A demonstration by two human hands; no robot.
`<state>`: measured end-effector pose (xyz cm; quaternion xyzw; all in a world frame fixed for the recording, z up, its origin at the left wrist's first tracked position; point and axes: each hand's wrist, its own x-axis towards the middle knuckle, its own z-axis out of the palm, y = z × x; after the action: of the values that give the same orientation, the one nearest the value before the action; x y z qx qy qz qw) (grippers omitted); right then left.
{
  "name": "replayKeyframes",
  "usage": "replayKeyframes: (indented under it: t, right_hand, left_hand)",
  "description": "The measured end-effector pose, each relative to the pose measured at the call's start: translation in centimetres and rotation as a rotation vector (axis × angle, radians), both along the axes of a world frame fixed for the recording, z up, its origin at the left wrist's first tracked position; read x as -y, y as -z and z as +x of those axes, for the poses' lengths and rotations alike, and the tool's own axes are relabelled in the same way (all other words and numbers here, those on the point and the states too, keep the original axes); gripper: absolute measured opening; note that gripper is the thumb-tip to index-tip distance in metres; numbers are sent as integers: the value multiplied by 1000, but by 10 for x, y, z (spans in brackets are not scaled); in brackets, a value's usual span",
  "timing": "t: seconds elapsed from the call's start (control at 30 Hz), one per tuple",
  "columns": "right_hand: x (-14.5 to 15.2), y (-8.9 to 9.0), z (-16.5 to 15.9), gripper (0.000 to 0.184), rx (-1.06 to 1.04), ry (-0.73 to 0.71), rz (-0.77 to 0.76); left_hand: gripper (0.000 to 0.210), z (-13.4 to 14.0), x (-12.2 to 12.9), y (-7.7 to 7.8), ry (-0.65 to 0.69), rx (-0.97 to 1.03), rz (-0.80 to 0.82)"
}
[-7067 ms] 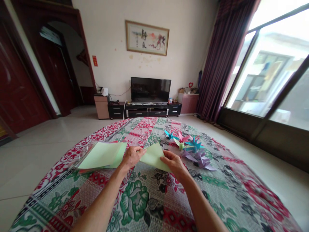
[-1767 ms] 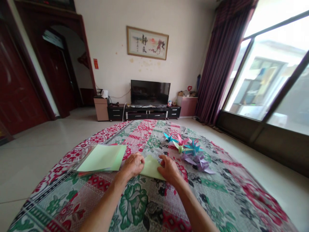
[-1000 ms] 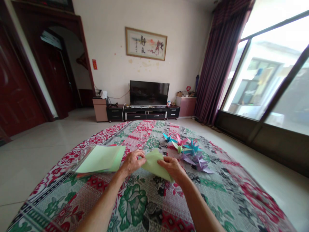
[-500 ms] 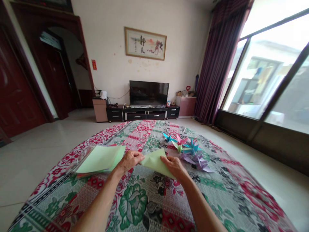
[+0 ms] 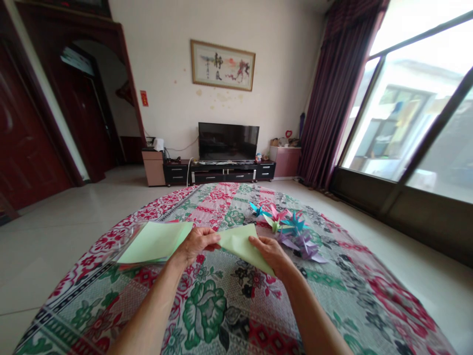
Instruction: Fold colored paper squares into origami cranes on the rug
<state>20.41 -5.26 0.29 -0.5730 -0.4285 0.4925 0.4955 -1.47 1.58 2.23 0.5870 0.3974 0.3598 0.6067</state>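
A folded sheet of light green paper (image 5: 242, 242) is held between my two hands above the table. My left hand (image 5: 199, 243) is closed, pinching the paper's left corner between thumb and fingers. On the paper's right side, my right hand (image 5: 269, 252) grips it with the thumb on top; its other fingers are partly hidden underneath. Left of my left hand lies a stack of light green paper (image 5: 153, 242), with other colours peeking out below. Beyond my right hand sit several folded paper cranes, among them a blue one (image 5: 295, 224), a pink one (image 5: 278, 214) and a purple one (image 5: 307, 247).
A floral tablecloth (image 5: 205, 313) covers the round table. Past its far edge stand a low black cabinet (image 5: 221, 176) and a television (image 5: 228, 142). A dark curtain (image 5: 328, 98) and large windows are on the right, with wooden doors on the left.
Both hands still grip the green paper. The paper and my right hand have shifted slightly to the right and up. The stack and the cranes stay in place.
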Motion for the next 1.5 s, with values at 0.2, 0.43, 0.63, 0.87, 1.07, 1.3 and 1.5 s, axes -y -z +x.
replayKeyframes:
  t: [0.2, 0.43, 0.63, 0.87, 1.07, 1.3, 1.5]
  right_hand:
    - [0, 0, -2, 42, -82, 22, -14]
    - [2, -2, -4, 36, -254, 3, 22]
    - [4, -5, -3, 32, -229, 28, 13]
    - [2, -3, -3, 36, -117, 62, 23]
    - [4, -6, -4, 32, -190, 59, 34]
    - [1, 0, -2, 29, -339, 38, 54]
    - [-2, 6, -1, 39, -304, 48, 132]
  left_hand:
    - [28, 7, 2, -5, -63, 141, 57]
    - [47, 8, 3, -8, -57, 190, 82]
    - [46, 7, 6, -14, -73, 185, 85]
    - [35, 5, 4, -13, -64, 145, 55]
    - [35, 2, 2, -11, -79, 154, 41]
    - [47, 5, 2, -9, -96, 181, 90]
    - [57, 10, -1, -3, -188, 187, 183]
